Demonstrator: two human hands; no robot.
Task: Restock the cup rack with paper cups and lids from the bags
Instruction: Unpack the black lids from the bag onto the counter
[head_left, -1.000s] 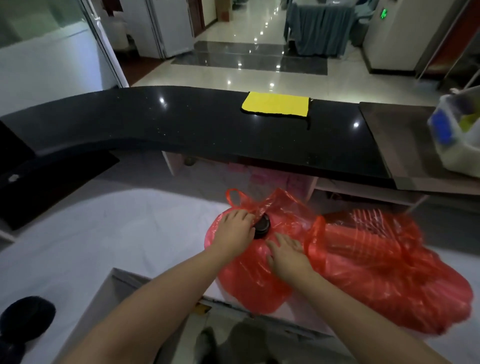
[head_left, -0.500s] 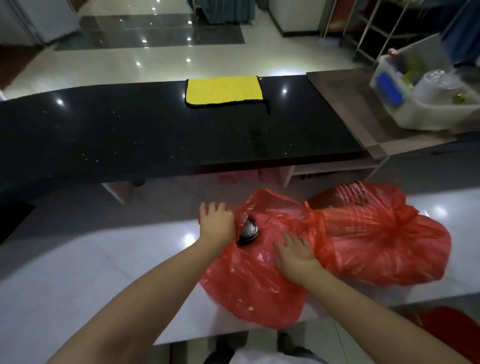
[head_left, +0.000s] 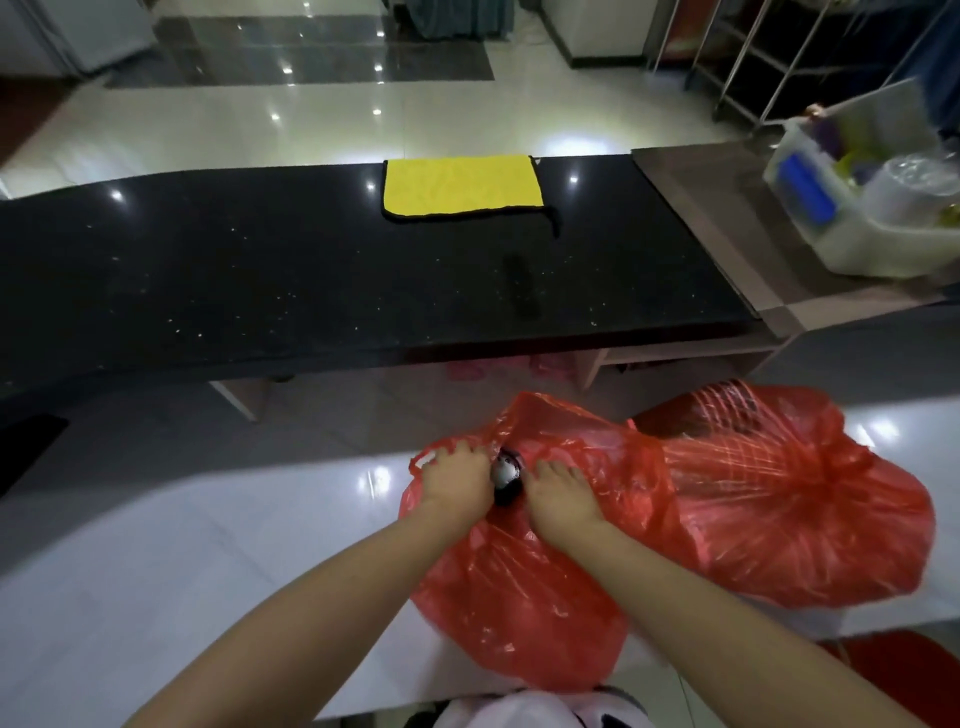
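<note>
A black lid stack (head_left: 506, 475) poked from the mouth of the nearer red bag (head_left: 519, 597) on the white tabletop (head_left: 156, 571), directly between the two hands. The left hand (head_left: 457, 480) pinched the plastic on its left; the right hand (head_left: 563, 496) gripped plastic on its right, equally near. The cup bag (head_left: 779, 493) lay farther right.

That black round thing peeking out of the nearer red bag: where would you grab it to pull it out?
By its rim, I'd guess. The black lid lies in the mouth of the near red bag, between the left hand and right hand, which hold the plastic to either side. Its top faces up and away, so pinch the edge from above and lift out.
</note>
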